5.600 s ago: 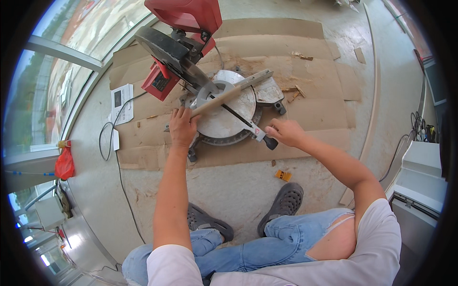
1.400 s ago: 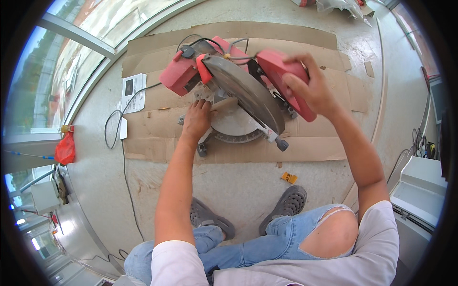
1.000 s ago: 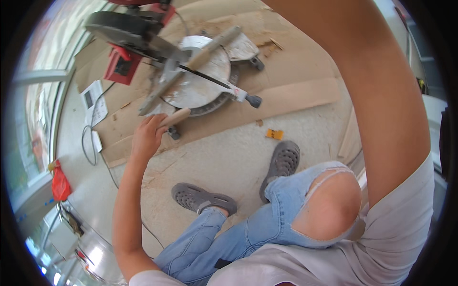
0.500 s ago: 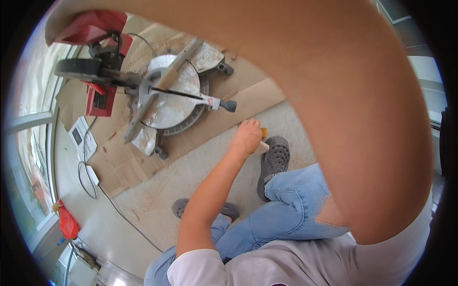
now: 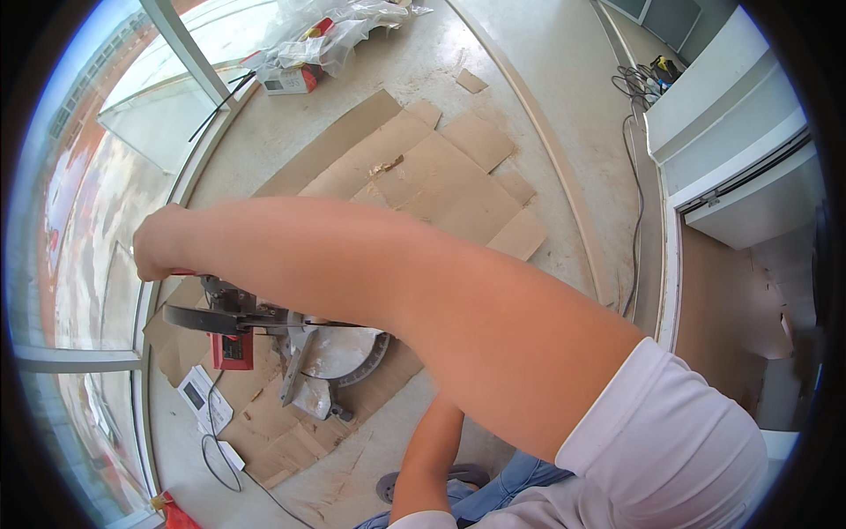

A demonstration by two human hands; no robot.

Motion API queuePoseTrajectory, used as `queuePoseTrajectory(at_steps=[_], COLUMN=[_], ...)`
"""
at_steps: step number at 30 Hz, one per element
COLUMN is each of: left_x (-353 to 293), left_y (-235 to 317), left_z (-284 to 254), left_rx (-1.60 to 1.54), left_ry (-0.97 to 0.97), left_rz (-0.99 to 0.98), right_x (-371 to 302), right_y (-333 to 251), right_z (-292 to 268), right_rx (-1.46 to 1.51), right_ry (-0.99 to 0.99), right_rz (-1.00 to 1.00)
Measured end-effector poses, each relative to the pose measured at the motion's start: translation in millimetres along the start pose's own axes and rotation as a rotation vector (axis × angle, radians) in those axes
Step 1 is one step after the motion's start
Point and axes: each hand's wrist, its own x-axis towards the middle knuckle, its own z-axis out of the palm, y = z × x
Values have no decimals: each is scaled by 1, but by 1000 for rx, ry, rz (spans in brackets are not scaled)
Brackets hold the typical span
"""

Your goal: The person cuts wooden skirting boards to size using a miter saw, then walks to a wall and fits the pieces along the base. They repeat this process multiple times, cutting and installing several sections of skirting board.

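Observation:
My right arm (image 5: 493,309) reaches across the view toward the left. At its end my right hand (image 5: 159,242) is closed, fist-like, at the top of the red mitre saw (image 5: 233,351), on what looks like its handle; the arm covers much of the saw. Part of the round silver saw table (image 5: 344,353), a fence piece and a base foot show below the arm. My left forearm (image 5: 430,458) rises from the lower edge and passes behind my right arm, which hides the left hand and anything in it.
Flattened cardboard (image 5: 441,185) with sawdust lies under and beyond the saw. A cable (image 5: 216,441) loops beside white papers (image 5: 204,397) at left. Glass panes line the left side. Clear plastic wrap (image 5: 352,35) sits far off; a long strip (image 5: 546,132) and a white door frame (image 5: 671,264) stand right.
The view has swung up, bringing far floor and doorway in. My right hand, cut off before, now shows at the saw. My left hand, earlier closed near a shoe by a small yellow-orange thing, is hidden.

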Motion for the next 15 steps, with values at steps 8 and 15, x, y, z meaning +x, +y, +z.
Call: queuePoseTrajectory(at_steps=[8, 15], left_x=[-95, -279], left_y=[12, 31], left_z=[-61, -197], left_rx=[-273, -886], left_ry=[-52, 40], left_rz=[-87, -367], right_x=[-8, -165], right_y=[-1, 77], right_z=[-5, -80], right_rx=[-46, 623], right_ry=[86, 454], right_rz=[-82, 168])
